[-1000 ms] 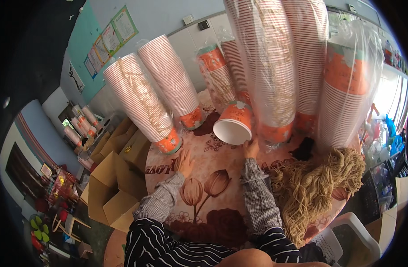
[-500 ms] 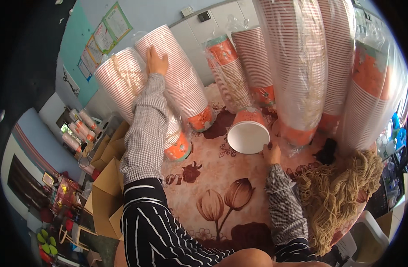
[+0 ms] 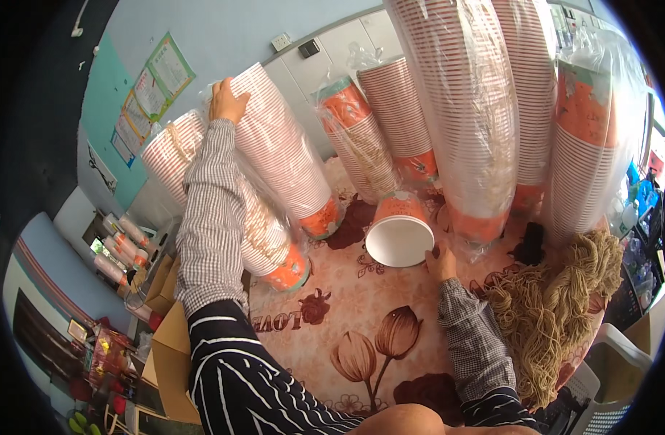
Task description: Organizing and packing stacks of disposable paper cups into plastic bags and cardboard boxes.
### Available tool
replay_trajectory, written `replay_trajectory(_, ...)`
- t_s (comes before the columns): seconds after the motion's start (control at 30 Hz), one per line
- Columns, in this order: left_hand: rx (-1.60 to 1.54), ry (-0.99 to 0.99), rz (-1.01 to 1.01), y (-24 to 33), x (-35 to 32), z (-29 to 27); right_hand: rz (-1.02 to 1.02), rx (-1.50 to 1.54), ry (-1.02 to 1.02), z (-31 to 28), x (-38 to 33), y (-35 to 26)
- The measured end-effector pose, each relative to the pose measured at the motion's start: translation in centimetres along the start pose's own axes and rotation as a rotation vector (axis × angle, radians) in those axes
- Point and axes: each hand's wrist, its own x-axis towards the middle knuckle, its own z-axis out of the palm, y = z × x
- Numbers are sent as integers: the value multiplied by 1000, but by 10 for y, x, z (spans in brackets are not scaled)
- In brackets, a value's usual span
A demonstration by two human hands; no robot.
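Observation:
My left hand [image 3: 229, 103] is closed around the upper side of a tall, leaning stack of paper cups [image 3: 278, 145], which is white and red-striped with an orange cup at its base. A second stack, tied with twine [image 3: 256, 217], leans behind my left forearm, which hides part of it. A single orange paper cup [image 3: 399, 210] lies on its side in the middle of the table, its white inside facing me. My right hand [image 3: 441, 262] pinches the right edge of its rim between thumb and fingers.
Several bagged cup stacks stand at the back and right, the tallest [image 3: 467, 123] beside the single cup. A tan yarn bundle [image 3: 550, 312] hangs over the flowered table's [image 3: 311, 362] right edge, near a black object [image 3: 530, 243]. Cardboard boxes [image 3: 174, 362] stand at left.
My left hand has shifted up the leaning stack toward its top, and its fingers now curl over the edge. My right hand stays at the single cup's rim. The view has tilted slightly.

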Motion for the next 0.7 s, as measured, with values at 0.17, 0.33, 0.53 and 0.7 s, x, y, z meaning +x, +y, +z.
replay_trajectory(0.17,-88,186,179,26,-55,-40,-42,-23,8,-1,2,8)
replay_trajectory(0.33,-214,30,257,36,-106,-96,30,56,-26,5,2,10)
replay_trajectory(0.53,-308,19,681,12,-113,-111,-133,-90,113,14,13,32)
replay_trajectory(0.7,-120,-148,643,-31,-105,-136,-48,-9,91,16,13,22)
